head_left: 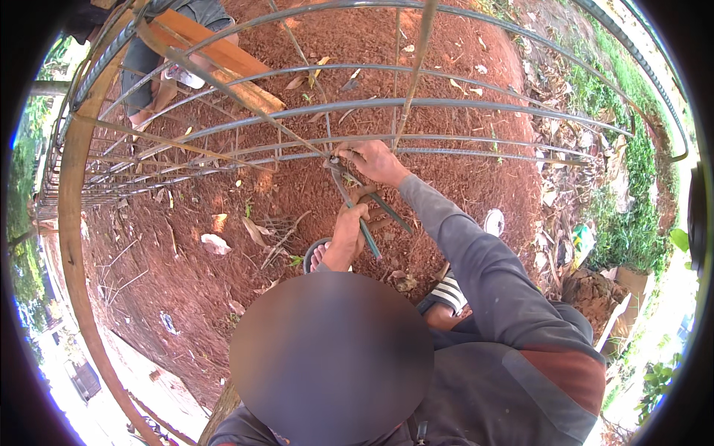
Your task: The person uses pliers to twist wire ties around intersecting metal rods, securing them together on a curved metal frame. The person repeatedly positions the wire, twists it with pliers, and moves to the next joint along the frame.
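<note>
So the pincers (pixel 355 202) with the green-sleeved handles are right in the middle of the shot, nose up against the rebar cage (pixel 446 104), at the spot where a thin stirrup crosses one of the long ribbed bars. The left hand (pixel 349 230) is wrapped around the lower part of the handles, fingers closed tight on them. The right hand (pixel 375 161) is up higher, at the joint itself, fingers pinched in on what looks like tie wire where the bars cross, though the wire is too small to make out properly. Both hands are close together, the left just below the right. The cage lies on its side across the red dirt ground (pixel 223 282) and curves all over the place because of the lens. A long wooden pole (pixel 71 223) runs down the left side of the view. At the top left there's a wooden plank (pixel 223 56) resting by the cage, and another person's leg and sandalled foot (pixel 160 85) just beside it. The person's own feet show below the hands, one in a grey sandal (pixel 316 253), one in a striped sandal (pixel 448 292). Grass (pixel 632 215) and dry leaves sit off to the right.
</note>
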